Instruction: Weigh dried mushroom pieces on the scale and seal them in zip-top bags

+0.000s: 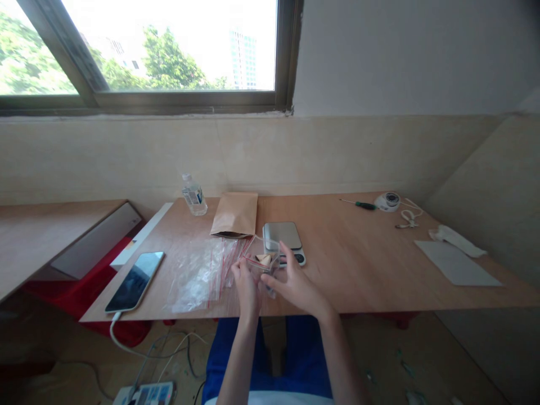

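Observation:
Between my two hands is a clear zip-lock bag [270,246] with a red seal line and a few pale, beige pieces [264,259] showing inside it; what they are I cannot make out. My left hand [247,284] pinches the bag's left side. On the other side, my right hand [293,280] grips the bag with thumb and fingers. Just behind the bag sits a small kitchen scale [283,233] with a silver plate, partly covered by the bag and my right hand. Several flat zip-lock bags [196,275] lie left of my left hand.
A brown paper pouch [236,214] lies behind the bags, its mouth towards me. Beyond it stands a water bottle [194,196]. A plugged-in phone [135,281] rests at the left edge. Far right are a screwdriver [360,205], a dome camera [387,202] and a white sheet [458,264].

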Demonstrator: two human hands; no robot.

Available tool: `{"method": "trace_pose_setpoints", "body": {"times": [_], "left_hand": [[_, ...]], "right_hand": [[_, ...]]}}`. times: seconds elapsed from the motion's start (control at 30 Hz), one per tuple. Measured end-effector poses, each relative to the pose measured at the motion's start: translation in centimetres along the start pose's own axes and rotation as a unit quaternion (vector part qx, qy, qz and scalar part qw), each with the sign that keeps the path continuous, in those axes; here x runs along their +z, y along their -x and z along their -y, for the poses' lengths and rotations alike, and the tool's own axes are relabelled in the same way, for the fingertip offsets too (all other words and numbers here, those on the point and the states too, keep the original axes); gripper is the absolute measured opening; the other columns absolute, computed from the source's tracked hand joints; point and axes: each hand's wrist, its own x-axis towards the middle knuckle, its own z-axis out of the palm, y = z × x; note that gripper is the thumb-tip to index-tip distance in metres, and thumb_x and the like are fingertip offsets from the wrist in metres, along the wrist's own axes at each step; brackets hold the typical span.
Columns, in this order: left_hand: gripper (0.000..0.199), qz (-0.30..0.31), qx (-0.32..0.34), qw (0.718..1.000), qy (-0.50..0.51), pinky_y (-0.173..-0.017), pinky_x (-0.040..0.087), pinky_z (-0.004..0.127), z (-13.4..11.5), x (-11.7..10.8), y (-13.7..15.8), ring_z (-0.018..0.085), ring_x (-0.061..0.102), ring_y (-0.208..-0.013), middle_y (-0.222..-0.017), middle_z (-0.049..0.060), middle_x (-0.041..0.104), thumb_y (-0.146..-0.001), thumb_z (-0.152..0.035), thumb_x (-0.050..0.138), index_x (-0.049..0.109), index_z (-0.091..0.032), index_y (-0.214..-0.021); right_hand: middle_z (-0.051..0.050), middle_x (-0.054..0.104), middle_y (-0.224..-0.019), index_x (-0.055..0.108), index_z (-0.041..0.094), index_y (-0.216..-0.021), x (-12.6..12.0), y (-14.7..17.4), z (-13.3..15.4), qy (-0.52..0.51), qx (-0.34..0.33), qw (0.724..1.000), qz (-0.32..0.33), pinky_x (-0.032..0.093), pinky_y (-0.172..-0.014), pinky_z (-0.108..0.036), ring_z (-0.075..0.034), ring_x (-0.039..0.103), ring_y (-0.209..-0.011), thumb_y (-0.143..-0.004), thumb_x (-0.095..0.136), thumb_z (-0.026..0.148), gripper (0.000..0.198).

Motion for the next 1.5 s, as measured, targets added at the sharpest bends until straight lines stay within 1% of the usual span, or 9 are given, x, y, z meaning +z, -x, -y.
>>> {"method": "trace_pose_setpoints", "body": {"times": [0.1,0.17,0.37,0.57,0.73,0.87,1.0,1.17,1.5], "left_hand": [[0.019,0.023,-0.03,0.999,0.027,-0.07,0.048,0.03,-0.2,0.5,1.1,0.016,0.059,-0.083,-0.091,0.004,0.056,-0.08,-0.037,0.05,0.049,-0.018,-0.085],[0.024,0.068,-0.015,0.997,0.037,-0.073,0.048,0.031,-0.4,0.5,1.4,0.017,0.059,-0.088,-0.098,0.005,0.056,-0.081,-0.042,0.049,0.05,-0.019,-0.088],[0.032,0.049,0.154,0.98,-0.118,-0.094,0.038,0.034,-1.0,-0.9,-0.3,0.019,0.05,-0.109,-0.111,0.007,0.053,-0.079,-0.044,0.055,0.051,-0.019,-0.1],[0.028,0.212,0.088,0.968,-0.098,-0.078,0.043,0.026,-0.2,-1.3,-1.1,0.016,0.057,-0.085,-0.086,0.002,0.06,-0.079,-0.045,0.055,0.057,-0.018,-0.085],[0.027,0.276,0.127,0.944,-0.127,-0.071,0.044,0.024,0.5,0.0,0.4,0.016,0.059,-0.079,-0.085,0.003,0.064,-0.081,-0.041,0.054,0.062,-0.019,-0.093],[0.03,0.176,0.149,0.967,-0.11,-0.062,0.043,0.023,1.0,0.4,0.5,0.015,0.056,-0.07,-0.073,0.002,0.06,-0.082,-0.044,0.051,0.063,-0.017,-0.081],[0.035,0.109,0.122,0.984,-0.074,-0.049,0.039,0.019,1.2,0.3,0.2,0.011,0.049,-0.057,-0.066,-0.001,0.052,-0.081,-0.049,0.05,0.06,-0.016,-0.079],[0.038,0.141,0.133,0.974,-0.117,-0.046,0.034,0.018,1.5,0.0,-0.2,0.009,0.044,-0.05,-0.057,-0.003,0.047,-0.081,-0.05,0.049,0.062,-0.015,-0.08],[0.039,0.194,0.097,0.961,-0.17,-0.05,0.04,0.021,5.2,-1.1,-2.9,0.013,0.054,-0.055,-0.063,0.002,0.061,-0.076,-0.051,0.055,0.064,-0.014,-0.079]], "right_hand": [[-0.012,0.028,-0.146,0.011,0.025,-0.143,1.9,-0.1,-1.5,-0.08,-0.008,0.995,-0.053,0.033,-0.104,-0.041,-0.022,0.03,-0.133,-0.078,0.058,0.046,0.083],[-0.011,0.038,-0.141,0.026,0.024,-0.139,2.1,-0.8,-1.8,-0.122,-0.024,0.989,-0.084,0.033,-0.105,-0.039,-0.02,0.037,-0.129,-0.084,0.051,0.045,0.064],[-0.009,0.066,-0.11,0.064,0.019,-0.106,-0.7,-1.2,-1.4,-0.203,-0.028,0.973,-0.106,0.044,-0.095,-0.038,-0.023,0.059,-0.106,-0.086,0.044,0.053,0.044],[-0.011,0.066,-0.11,0.066,0.016,-0.102,-1.8,-0.8,-2.6,-0.234,-0.005,0.968,-0.096,0.047,-0.091,-0.038,-0.024,0.061,-0.103,-0.085,0.044,0.055,0.048],[-0.008,0.054,-0.128,0.055,0.021,-0.123,-1.4,-0.8,-2.9,-0.12,-0.037,0.989,-0.084,0.035,-0.103,-0.04,-0.022,0.049,-0.12,-0.088,0.04,0.052,0.049],[-0.009,0.063,-0.116,0.058,0.02,-0.118,-1.9,-0.5,-2.9,-0.084,-0.04,0.984,-0.15,0.043,-0.095,-0.039,-0.022,0.059,-0.107,-0.09,0.033,0.051,0.049],[-0.01,0.072,-0.086,0.068,0.017,-0.089,-2.5,-0.4,-2.9,-0.066,-0.024,0.975,-0.213,0.052,-0.074,-0.035,-0.022,0.067,-0.075,-0.09,0.031,0.053,0.051],[-0.01,0.071,-0.08,0.067,0.017,-0.081,-2.8,-0.6,-4.8,-0.094,-0.003,0.97,-0.222,0.053,-0.061,-0.032,-0.023,0.066,-0.068,-0.083,0.045,0.056,0.045],[-0.007,0.067,-0.065,0.067,0.012,-0.082,-3.0,0.0,-11.4,-0.134,0.067,0.955,-0.256,0.048,-0.05,-0.028,-0.02,0.061,-0.057,-0.07,0.061,0.057,0.046]]}}
